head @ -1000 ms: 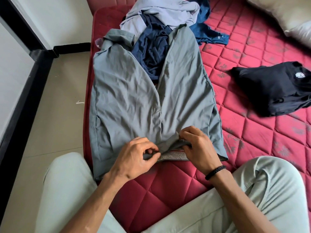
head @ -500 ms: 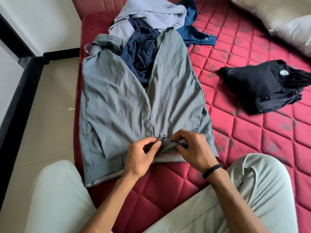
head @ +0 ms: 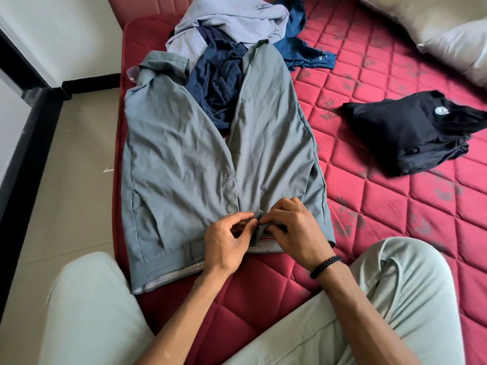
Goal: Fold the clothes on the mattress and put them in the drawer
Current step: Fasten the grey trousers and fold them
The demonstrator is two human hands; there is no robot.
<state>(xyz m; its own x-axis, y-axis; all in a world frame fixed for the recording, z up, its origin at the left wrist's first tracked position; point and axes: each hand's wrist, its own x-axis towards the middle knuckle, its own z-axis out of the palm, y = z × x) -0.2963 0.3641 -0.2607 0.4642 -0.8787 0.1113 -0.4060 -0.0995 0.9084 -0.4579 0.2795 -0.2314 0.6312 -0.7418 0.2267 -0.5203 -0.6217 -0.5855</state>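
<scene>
Hidden: fly fastening, fingers covering it
Hands: left hand [head: 226, 246], right hand [head: 295, 233]; two pinching grey cotton trousers [head: 179, 164] waistband
Counts: one trousers

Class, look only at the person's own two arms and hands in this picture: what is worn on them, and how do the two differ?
Both forearms are bare, with no sleeves in view and no gloves. The right hand has a black braided band round its wrist. The left hand and its wrist carry nothing: no band or watch. No rings show on the visible fingers of either hand.
</scene>
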